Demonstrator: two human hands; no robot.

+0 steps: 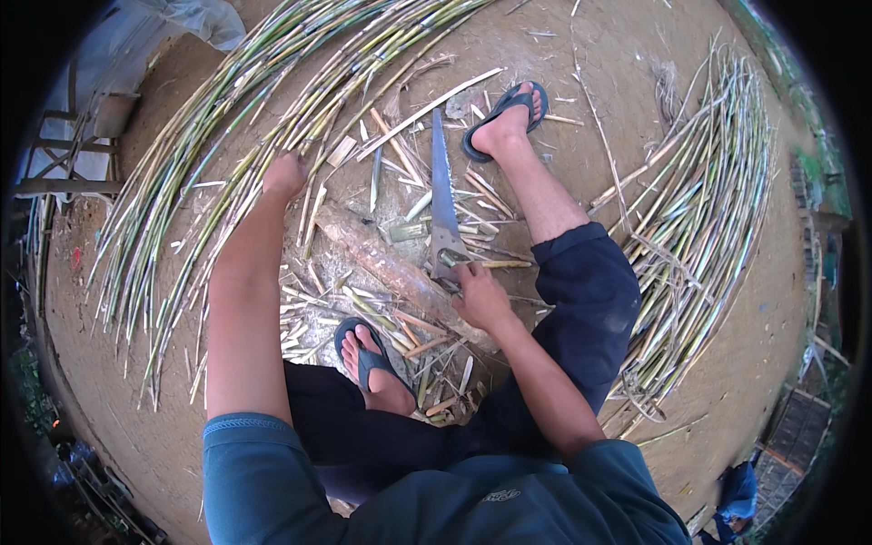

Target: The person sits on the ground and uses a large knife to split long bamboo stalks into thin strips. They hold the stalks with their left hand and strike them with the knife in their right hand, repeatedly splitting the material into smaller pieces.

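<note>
My right hand (481, 292) is wrapped round the handle of a handsaw (441, 195). The blade points away from me, its toothed edge to the right, and the handle end lies over a thick peeled log (386, 268) on the ground. At the left, my left hand (286, 175) is closed at the inner edge of a long heap of thin bamboo canes (236, 173). Its fingers seem curled round a cane, though they are partly hidden. Short cut pieces of cane (413, 207) lie scattered around the log and between my sandalled feet (372, 363).
A second bundle of canes (704, 245) lies at the right, beyond my right knee. Pale sawdust and splinters cover the dirt ground (545, 45) near the log. Clear plastic sheeting (204, 20) and a wooden frame (77, 145) stand at the far left.
</note>
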